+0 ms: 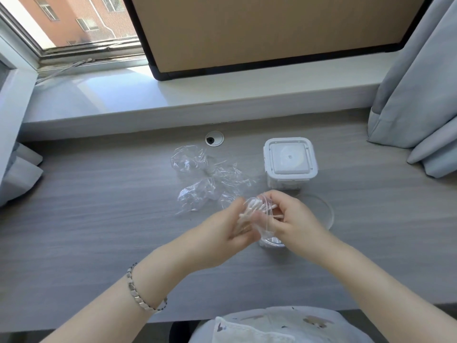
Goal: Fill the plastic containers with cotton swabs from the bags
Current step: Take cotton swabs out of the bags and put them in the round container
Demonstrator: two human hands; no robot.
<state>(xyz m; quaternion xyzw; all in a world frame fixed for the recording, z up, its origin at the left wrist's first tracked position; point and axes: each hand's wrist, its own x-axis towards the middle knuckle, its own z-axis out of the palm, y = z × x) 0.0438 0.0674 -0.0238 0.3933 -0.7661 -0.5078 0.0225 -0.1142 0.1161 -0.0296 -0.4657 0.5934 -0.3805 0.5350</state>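
**Swabs held in a bag above an open container**

Nearest the camera, a pale garment point(279, 325) is seen at the desk's edge, and a metal bracelet point(141, 297) is worn on the left wrist. Both forearms are stretched over the grey desk point(99, 219).

The left hand point(222, 231) is closed around a bundle of swabs point(249, 214); its fingers are curled together on the sticks, though the tips are blurred. The right hand point(294, 219) is closed on a clear bag point(265, 219), its thumb and fingers pinching the film. The swabs lie partly inside that bag, between the two hands.

Just beneath the hands a clear round container point(270, 242) is largely hidden; only its near rim is seen. Beside the right hand, a clear round lid point(324, 209) lies flat on the desk, partly covered by that hand.

Beyond the hands, crumpled empty bags point(197, 177) are scattered near the middle of the desk. To their right a square box point(290, 162) stands with its latched lid shut. Farther back a cable grommet point(214, 138) is set into the desk, then the sill point(148, 97), a framed board point(259, 30) leaning on it, the window point(74, 21), and curtains point(420, 95) at the right.
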